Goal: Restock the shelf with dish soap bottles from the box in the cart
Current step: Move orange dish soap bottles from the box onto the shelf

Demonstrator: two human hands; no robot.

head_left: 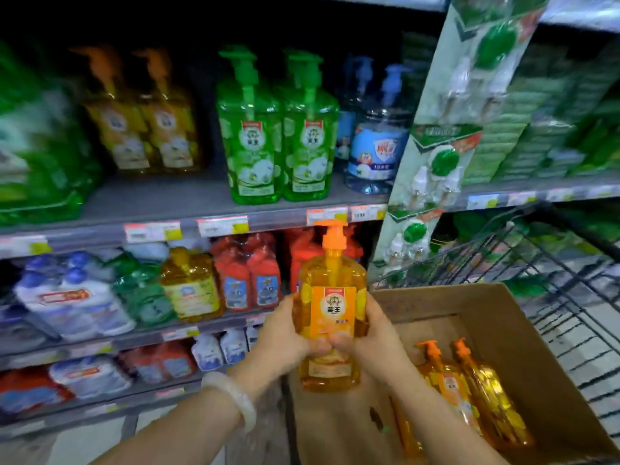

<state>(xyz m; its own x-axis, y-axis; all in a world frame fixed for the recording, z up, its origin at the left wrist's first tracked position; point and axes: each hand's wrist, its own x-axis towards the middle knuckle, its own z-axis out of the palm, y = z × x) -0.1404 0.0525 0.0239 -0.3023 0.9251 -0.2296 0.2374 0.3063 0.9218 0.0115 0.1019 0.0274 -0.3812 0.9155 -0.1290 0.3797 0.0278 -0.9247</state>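
held: 1 orange bottle [330, 307], upright, centre frame
left hand [285, 333]: gripping it
right hand [372, 333]: gripping it
box [523, 357]: 2 bottles visible [469, 397] (lower right, maybe more)

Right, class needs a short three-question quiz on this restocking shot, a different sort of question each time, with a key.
1. True or false: both hands hold the orange bottle.
2. The box still holds: A) no bottles B) orange bottles C) green bottles.
3. Fill in: on the upper shelf, the gap lies between the yellow bottles and the ____ bottles.

Key: 1 true: left hand and right hand grip its sides. 2 B, the boxed bottles. 3 green.
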